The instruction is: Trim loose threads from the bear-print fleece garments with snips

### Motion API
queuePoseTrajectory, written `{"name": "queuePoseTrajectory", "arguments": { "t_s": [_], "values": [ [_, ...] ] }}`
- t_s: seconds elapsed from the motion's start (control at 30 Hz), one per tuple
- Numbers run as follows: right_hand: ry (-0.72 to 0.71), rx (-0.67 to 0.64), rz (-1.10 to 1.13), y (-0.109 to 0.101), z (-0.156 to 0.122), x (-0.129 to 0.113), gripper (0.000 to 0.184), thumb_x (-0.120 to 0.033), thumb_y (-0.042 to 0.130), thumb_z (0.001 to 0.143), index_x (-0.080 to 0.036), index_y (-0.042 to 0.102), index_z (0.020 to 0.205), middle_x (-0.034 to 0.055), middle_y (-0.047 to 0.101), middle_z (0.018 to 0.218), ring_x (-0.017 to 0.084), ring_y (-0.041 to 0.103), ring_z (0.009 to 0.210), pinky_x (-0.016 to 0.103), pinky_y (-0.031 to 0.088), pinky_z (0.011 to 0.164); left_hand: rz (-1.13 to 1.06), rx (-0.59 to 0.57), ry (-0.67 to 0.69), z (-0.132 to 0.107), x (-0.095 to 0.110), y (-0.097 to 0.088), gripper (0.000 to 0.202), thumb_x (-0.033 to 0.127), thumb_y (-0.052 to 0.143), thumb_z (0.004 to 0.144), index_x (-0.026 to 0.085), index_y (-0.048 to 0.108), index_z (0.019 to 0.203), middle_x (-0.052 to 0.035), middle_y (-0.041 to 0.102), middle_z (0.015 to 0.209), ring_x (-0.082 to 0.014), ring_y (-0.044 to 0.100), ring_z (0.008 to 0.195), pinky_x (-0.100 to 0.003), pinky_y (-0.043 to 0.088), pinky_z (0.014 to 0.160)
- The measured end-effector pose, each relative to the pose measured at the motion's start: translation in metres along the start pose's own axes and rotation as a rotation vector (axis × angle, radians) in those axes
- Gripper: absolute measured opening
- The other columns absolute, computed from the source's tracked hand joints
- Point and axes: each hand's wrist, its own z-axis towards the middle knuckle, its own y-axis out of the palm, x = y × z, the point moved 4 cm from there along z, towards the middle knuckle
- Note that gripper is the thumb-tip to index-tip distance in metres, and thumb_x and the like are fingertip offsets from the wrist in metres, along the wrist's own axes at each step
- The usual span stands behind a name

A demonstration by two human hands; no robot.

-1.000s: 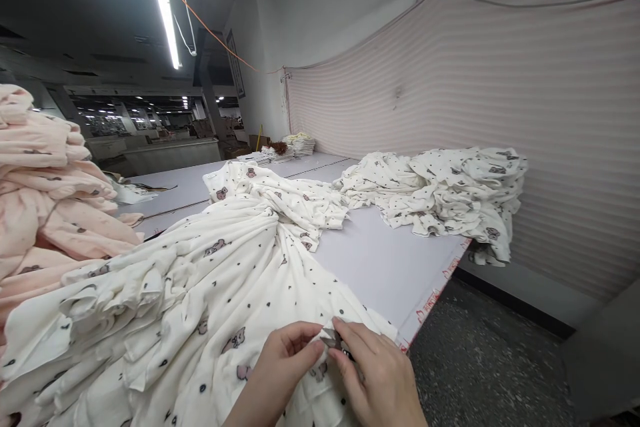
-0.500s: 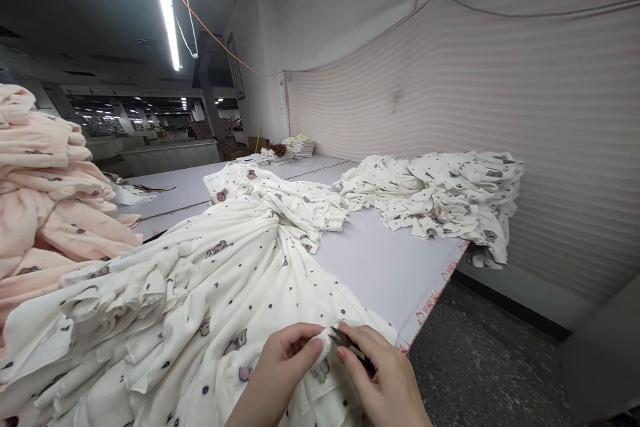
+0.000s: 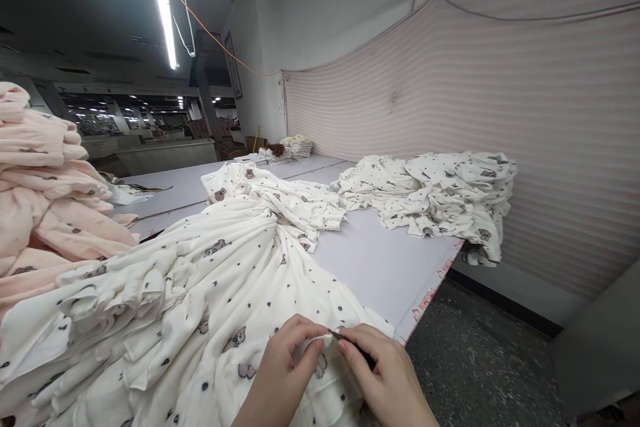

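Note:
A white garment (image 3: pixel 200 293) printed with small bears and dots lies spread over the table in front of me. My left hand (image 3: pixel 283 373) pinches a fold of its edge between thumb and fingers. My right hand (image 3: pixel 385 380) is closed round a small dark metal tool (image 3: pixel 350 343), likely thread snips, whose tip touches the pinched cloth. Both hands meet near the table's front edge.
A tall stack of pink garments (image 3: pixel 45 200) stands at the left. Another heap of white printed garments (image 3: pixel 435 197) sits at the table's (image 3: pixel 380 267) right corner, hanging over it. Striped cloth covers the wall (image 3: pixel 500 100) on the right. Dark floor (image 3: pixel 475 360) lies below.
Both hands have stayed together at the garment's edge, sinking slightly in view. The tool's tip has shifted a little along the pinched fold.

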Motion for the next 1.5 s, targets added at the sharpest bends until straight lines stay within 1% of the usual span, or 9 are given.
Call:
{"name": "queuePoseTrajectory", "arguments": {
  "t_s": [0.2, 0.3, 0.37, 0.5, 0.57, 0.67, 0.8, 1.1, 1.5],
  "values": [
    [0.016, -0.045, -0.071, -0.005, 0.000, -0.002, 0.024, -0.034, 0.050, 0.091, -0.027, 0.070, 0.101, 0.0024, 0.071, 0.091, 0.020, 0.066, 0.082, 0.025, 0.048, 0.070, 0.072, -0.033, 0.045, 0.001, -0.002, -0.001, 0.022, 0.028, 0.044, 0.091, 0.022, 0.064, 0.097, -0.0050, 0.060, 0.093, -0.0200, 0.060, 0.086, -0.031, 0.047, 0.072],
    [0.015, -0.057, -0.127, -0.006, -0.002, -0.002, 0.025, -0.035, 0.048, 0.092, -0.028, 0.069, 0.103, 0.0012, 0.071, 0.094, 0.020, 0.067, 0.083, 0.026, 0.048, 0.070, 0.128, -0.028, 0.094, 0.000, 0.000, -0.002, 0.023, 0.026, 0.042, 0.092, 0.023, 0.063, 0.098, -0.0046, 0.060, 0.091, -0.0186, 0.060, 0.082, -0.031, 0.047, 0.071],
    [0.011, -0.056, -0.162, -0.007, -0.003, -0.002, 0.026, -0.035, 0.047, 0.092, -0.028, 0.068, 0.105, 0.0014, 0.071, 0.096, 0.021, 0.067, 0.085, 0.027, 0.048, 0.070, 0.187, -0.022, 0.132, -0.002, 0.001, -0.001, 0.024, 0.025, 0.039, 0.093, 0.023, 0.062, 0.100, -0.0046, 0.060, 0.092, -0.0179, 0.059, 0.079, -0.031, 0.048, 0.071],
    [0.011, -0.062, -0.176, -0.009, -0.003, -0.003, 0.027, -0.036, 0.047, 0.092, -0.026, 0.068, 0.106, 0.0020, 0.071, 0.097, 0.022, 0.067, 0.086, 0.029, 0.048, 0.071, 0.363, 0.046, 0.272, -0.005, 0.004, -0.001, 0.026, 0.016, 0.037, 0.092, 0.024, 0.053, 0.112, -0.0052, 0.060, 0.096, -0.0206, 0.057, 0.089, -0.036, 0.047, 0.078],
    [0.018, -0.089, -0.133, -0.010, -0.002, -0.004, 0.025, -0.035, 0.049, 0.091, -0.026, 0.069, 0.103, 0.0018, 0.072, 0.097, 0.022, 0.067, 0.087, 0.029, 0.048, 0.073, 0.447, 0.092, 0.366, -0.007, 0.005, 0.000, 0.025, 0.010, 0.038, 0.090, 0.023, 0.050, 0.107, -0.0047, 0.060, 0.094, -0.0214, 0.056, 0.088, -0.037, 0.046, 0.077],
    [0.033, -0.122, -0.063, -0.013, 0.001, -0.003, 0.024, -0.034, 0.052, 0.090, -0.026, 0.070, 0.102, 0.0025, 0.072, 0.099, 0.022, 0.066, 0.091, 0.029, 0.048, 0.077, 0.527, 0.130, 0.488, -0.009, 0.006, 0.001, 0.024, 0.002, 0.036, 0.085, 0.021, 0.047, 0.092, -0.0041, 0.058, 0.089, -0.0209, 0.054, 0.083, -0.036, 0.043, 0.074],
    [0.031, -0.140, -0.058, -0.016, 0.003, -0.004, 0.022, -0.033, 0.054, 0.089, -0.026, 0.071, 0.102, 0.0024, 0.072, 0.100, 0.022, 0.065, 0.093, 0.029, 0.046, 0.079, 0.565, 0.145, 0.603, -0.011, 0.011, 0.002, 0.027, -0.004, 0.033, 0.083, 0.020, 0.045, 0.090, -0.0039, 0.057, 0.088, -0.0193, 0.053, 0.082, -0.036, 0.040, 0.076],
    [0.032, -0.187, -0.112, -0.016, -0.001, -0.012, 0.018, -0.030, 0.054, 0.089, -0.028, 0.072, 0.091, -0.0012, 0.071, 0.089, 0.018, 0.064, 0.083, 0.024, 0.043, 0.069, 0.564, 0.158, 0.645, -0.012, 0.015, 0.002, 0.027, -0.004, 0.034, 0.084, 0.020, 0.045, 0.090, -0.0039, 0.057, 0.087, -0.0183, 0.053, 0.084, -0.035, 0.039, 0.077],
    [0.048, -0.214, 0.080, -0.013, 0.000, -0.005, 0.017, -0.029, 0.058, 0.087, -0.026, 0.074, 0.087, -0.0019, 0.072, 0.084, 0.016, 0.064, 0.079, 0.022, 0.043, 0.069, 0.529, 0.199, 0.622, -0.013, 0.014, 0.001, 0.025, -0.002, 0.036, 0.085, 0.021, 0.046, 0.086, -0.0035, 0.059, 0.087, -0.0183, 0.056, 0.085, -0.032, 0.044, 0.075]
  ]
}}
